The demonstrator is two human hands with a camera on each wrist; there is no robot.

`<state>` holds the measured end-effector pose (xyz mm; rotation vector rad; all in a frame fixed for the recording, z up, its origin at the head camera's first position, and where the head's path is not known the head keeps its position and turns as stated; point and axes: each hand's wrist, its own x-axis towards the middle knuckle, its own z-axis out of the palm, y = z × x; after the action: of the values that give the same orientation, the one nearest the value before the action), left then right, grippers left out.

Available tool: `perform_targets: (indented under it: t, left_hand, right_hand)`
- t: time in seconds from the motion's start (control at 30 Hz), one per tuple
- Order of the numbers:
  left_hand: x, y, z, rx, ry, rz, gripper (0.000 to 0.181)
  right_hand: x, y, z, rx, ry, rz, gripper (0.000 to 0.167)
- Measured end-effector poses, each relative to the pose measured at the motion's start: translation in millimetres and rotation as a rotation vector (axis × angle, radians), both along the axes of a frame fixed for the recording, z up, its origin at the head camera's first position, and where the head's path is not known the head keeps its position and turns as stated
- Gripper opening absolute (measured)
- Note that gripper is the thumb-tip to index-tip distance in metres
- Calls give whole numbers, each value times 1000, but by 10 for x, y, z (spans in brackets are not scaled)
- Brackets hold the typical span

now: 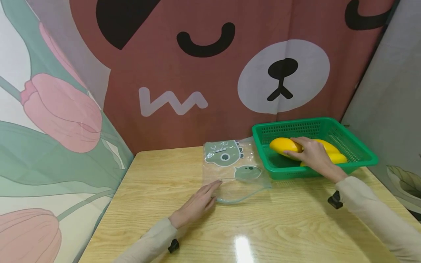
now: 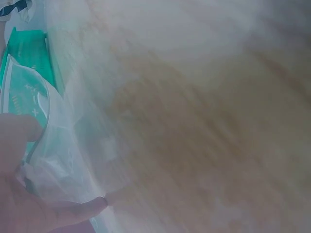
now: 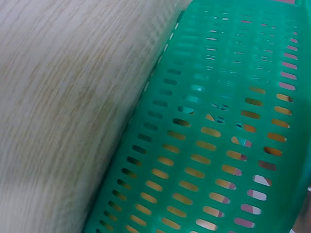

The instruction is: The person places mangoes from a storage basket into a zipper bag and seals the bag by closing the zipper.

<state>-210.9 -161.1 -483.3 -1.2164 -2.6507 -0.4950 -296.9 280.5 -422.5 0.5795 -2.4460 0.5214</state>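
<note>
Right hand (image 1: 310, 151) grips a yellow fruit (image 1: 283, 145); left hand (image 1: 197, 201) touches a clear bag (image 1: 230, 173)

The fruit in the right hand is in the right half of the head view, over the left part of a green basket (image 1: 289, 173). Thumb and fingers are curled round its right end. Two more pieces of fruit (image 1: 337, 158) lie in the basket, just right of and partly behind that hand.

The bag lies flat at the centre of the frame, just left of the basket, with green cartoon animals printed on it. Its pale blue-edged mouth gapes toward the bottom of the frame. The left hand is at the left end of that mouth, its fingers nearly straight and touching the edge. In the left wrist view two digits are spread well apart at the lower left, against the plastic; whether they pinch any of it cannot be told.

The right wrist view is mostly the basket's slotted wall, with the wooden table (image 1: 158, 179) at left. A curtain (image 1: 148, 65) with a bear's face fills the top of the head view.
</note>
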Motion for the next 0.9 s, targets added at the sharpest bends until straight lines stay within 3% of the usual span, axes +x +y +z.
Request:
perform_targets:
  t: [0.37,0.9]
  left_hand:
    - [3,18,51,4,-74,22,59]
    - [-5,17,38,4,-32,6,60]
  right_hand:
    - [71,21,47,-24,-20,-32,58]
    - [169,-40,118,-58,-14,-37,57]
